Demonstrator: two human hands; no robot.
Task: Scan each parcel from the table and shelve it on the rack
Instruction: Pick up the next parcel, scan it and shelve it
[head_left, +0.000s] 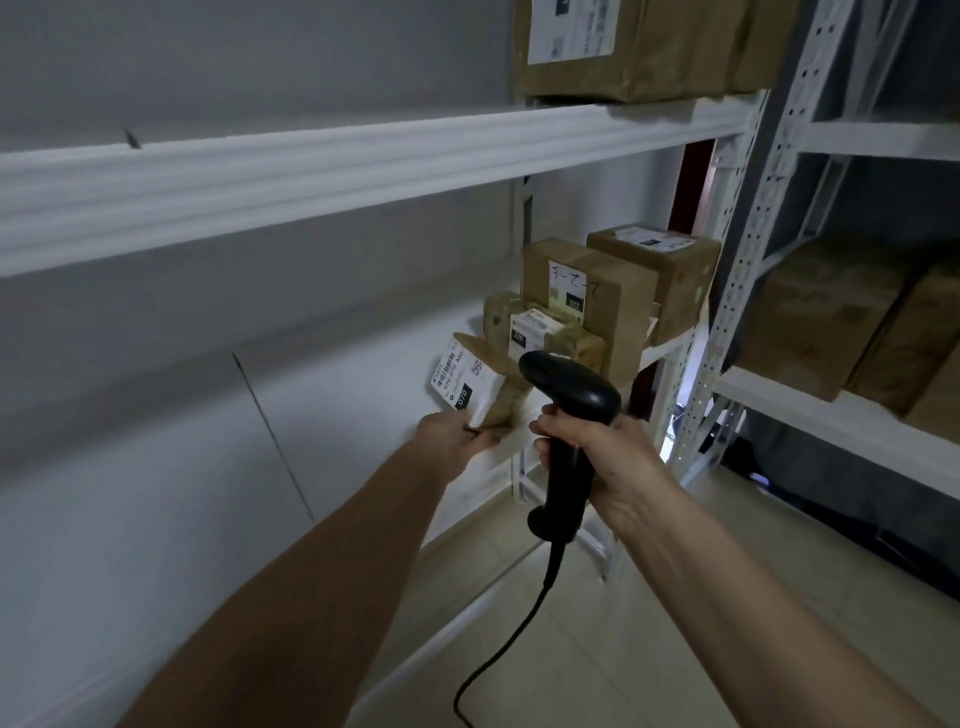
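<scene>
In the head view, the shelving step is being carried out. A small brown parcel (475, 382) with a white label is being held at the centre of the frame by the left hand (453, 437), whose fingers are curled round its lower edge. The parcel is being set, tilted, on the lower shelf (506, 441) of the white rack (727, 322), just left of the row of boxes. A black corded scanner (566, 415) is being gripped round its handle by the right hand (597, 457), just right of the parcel, with its head being pointed up toward the shelf.

Three cardboard boxes (602, 306) are being kept on that shelf behind the parcel, right of centre. A larger box (613, 47) is being stored on the shelf above, at the upper right. More boxes are being held on a second rack (841, 415) at the right edge. The tabletop is not being shown.

The parcel is judged to be nearly placed, though it cannot be told whether it is resting fully on the shelf. Next, it is likely to need pushing back and straightening against the neighbouring small box before the left hand's grip is let go.
</scene>
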